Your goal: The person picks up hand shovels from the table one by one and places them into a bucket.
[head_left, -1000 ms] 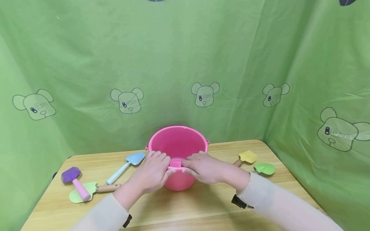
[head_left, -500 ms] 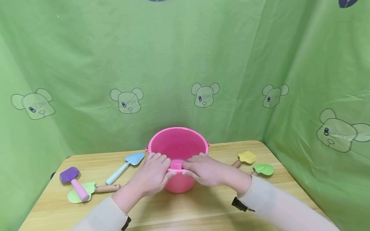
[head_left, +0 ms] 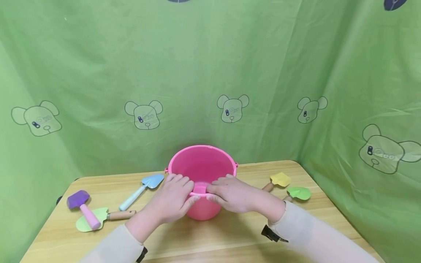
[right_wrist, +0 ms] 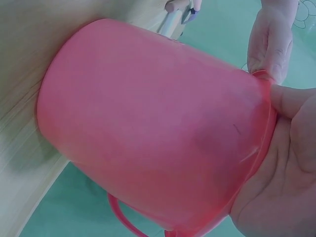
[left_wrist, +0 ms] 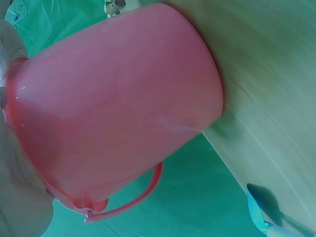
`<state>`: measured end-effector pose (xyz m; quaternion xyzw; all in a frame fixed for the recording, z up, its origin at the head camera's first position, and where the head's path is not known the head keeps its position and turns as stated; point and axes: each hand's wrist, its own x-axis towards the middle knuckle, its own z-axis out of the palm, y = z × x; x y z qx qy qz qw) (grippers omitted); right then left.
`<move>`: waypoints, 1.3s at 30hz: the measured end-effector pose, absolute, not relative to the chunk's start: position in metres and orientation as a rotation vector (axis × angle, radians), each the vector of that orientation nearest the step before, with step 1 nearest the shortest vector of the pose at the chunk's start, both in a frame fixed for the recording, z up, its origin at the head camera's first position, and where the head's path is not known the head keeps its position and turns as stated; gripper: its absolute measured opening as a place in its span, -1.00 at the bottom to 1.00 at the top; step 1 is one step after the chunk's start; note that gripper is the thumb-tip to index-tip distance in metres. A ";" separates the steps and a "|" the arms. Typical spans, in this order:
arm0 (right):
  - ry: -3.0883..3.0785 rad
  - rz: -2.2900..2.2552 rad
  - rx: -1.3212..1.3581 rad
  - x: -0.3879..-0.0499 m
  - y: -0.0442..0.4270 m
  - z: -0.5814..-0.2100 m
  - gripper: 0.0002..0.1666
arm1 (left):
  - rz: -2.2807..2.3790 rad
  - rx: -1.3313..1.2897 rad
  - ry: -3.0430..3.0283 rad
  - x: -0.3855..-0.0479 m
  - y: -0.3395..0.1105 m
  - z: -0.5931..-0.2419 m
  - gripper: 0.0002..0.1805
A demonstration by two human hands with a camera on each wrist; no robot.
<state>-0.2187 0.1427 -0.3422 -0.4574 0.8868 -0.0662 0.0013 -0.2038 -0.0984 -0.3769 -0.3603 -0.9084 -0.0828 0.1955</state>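
A pink plastic bucket (head_left: 204,210) stands upright on the wooden table, its open top tilted toward the head view. My left hand (head_left: 172,197) grips the near rim, left of its middle, with fingers over the edge and thumb outside. On the right part of that rim my right hand (head_left: 231,193) holds on the same way, a short gap between the two thumbs. The fingertips inside the bucket are hidden. In the left wrist view the bucket's side (left_wrist: 118,103) and hanging handle (left_wrist: 143,195) show. The right wrist view shows the bucket wall (right_wrist: 148,113) beside my right palm (right_wrist: 281,173).
Left of the bucket lie a blue trowel (head_left: 136,195), a wooden-handled green trowel (head_left: 120,215) and a purple shovel with pink handle (head_left: 79,199) across its blade. At right lie a yellow shovel (head_left: 280,179) and a green one (head_left: 299,193). Green fabric (head_left: 197,73) hangs behind the table.
Both hands keep their hold on the rim. The whole scene has shifted very slightly down and left in the head view; the bucket and tools stay where they were on the table.
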 end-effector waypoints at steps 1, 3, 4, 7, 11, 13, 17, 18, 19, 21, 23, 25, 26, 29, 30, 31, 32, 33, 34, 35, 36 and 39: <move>2.781 -0.211 -1.433 -0.219 0.143 -0.342 -0.69 | -0.236 -1.009 -2.542 -0.204 -0.099 -0.377 -0.64; 2.775 -0.218 -1.423 -0.219 0.142 -0.342 -0.68 | -0.248 -1.008 -2.535 -0.205 -0.099 -0.378 -0.64; 2.772 -0.220 -1.420 -0.219 0.142 -0.342 -0.68 | -0.256 -1.007 -2.533 -0.205 -0.099 -0.379 -0.65; 2.768 -0.223 -1.411 -0.219 0.142 -0.342 -0.67 | -0.288 -1.005 -2.524 -0.206 -0.099 -0.380 -0.67; 2.767 -0.219 -1.395 -0.219 0.143 -0.342 -0.67 | -0.320 -1.011 -2.517 -0.207 -0.099 -0.381 -0.69; 2.765 -0.215 -1.389 -0.218 0.142 -0.341 -0.67 | -0.336 -1.021 -2.521 -0.207 -0.100 -0.380 -0.70; 2.760 -0.213 -1.388 -0.218 0.142 -0.341 -0.67 | -0.373 -1.045 -2.530 -0.208 -0.101 -0.378 -0.73; 2.758 -0.211 -1.390 -0.218 0.142 -0.340 -0.67 | -0.384 -1.053 -2.527 -0.208 -0.102 -0.377 -0.73; 2.757 -0.210 -1.391 -0.218 0.141 -0.340 -0.67 | -0.394 -1.061 -2.524 -0.208 -0.103 -0.377 -0.74; 2.756 -0.207 -1.395 -0.218 0.141 -0.339 -0.67 | -0.410 -1.069 -2.511 -0.208 -0.104 -0.375 -0.77; 2.751 -0.205 -1.395 -0.218 0.141 -0.339 -0.67 | -0.422 -1.066 -2.493 -0.208 -0.106 -0.374 -0.80; 2.747 -0.204 -1.393 -0.218 0.141 -0.338 -0.67 | -0.433 -1.047 -2.479 -0.209 -0.108 -0.371 -0.84; 2.746 -0.203 -1.391 -0.218 0.141 -0.338 -0.68 | -0.435 -1.033 -2.474 -0.209 -0.110 -0.369 -0.85; 2.743 -0.202 -1.388 -0.218 0.141 -0.338 -0.70 | -0.447 -0.992 -2.469 -0.210 -0.115 -0.362 -0.85; 2.743 -0.202 -1.387 -0.218 0.141 -0.338 -0.71 | -0.452 -0.982 -2.468 -0.210 -0.117 -0.359 -0.85; 2.742 -0.202 -1.386 -0.218 0.141 -0.338 -0.72 | -0.457 -0.973 -2.468 -0.211 -0.120 -0.357 -0.84; 2.741 -0.201 -1.385 -0.218 0.141 -0.337 -0.73 | -0.460 -0.961 -2.467 -0.212 -0.122 -0.356 -0.83; 2.740 -0.201 -1.384 -0.218 0.141 -0.337 -0.73 | -0.464 -0.951 -2.464 -0.213 -0.125 -0.355 -0.83; 2.740 -0.200 -1.383 -0.218 0.141 -0.337 -0.73 | -0.467 -0.941 -2.464 -0.214 -0.127 -0.353 -0.81; 2.739 -0.199 -1.382 -0.218 0.141 -0.337 -0.73 | -0.476 -0.933 -2.463 -0.215 -0.129 -0.352 -0.80; 2.738 -0.199 -1.379 -0.218 0.140 -0.337 -0.73 | -0.485 -0.925 -2.464 -0.217 -0.132 -0.352 -0.79; 2.732 -0.200 -1.377 -0.218 0.140 -0.337 -0.73 | -0.505 -0.893 -2.458 -0.222 -0.141 -0.352 -0.75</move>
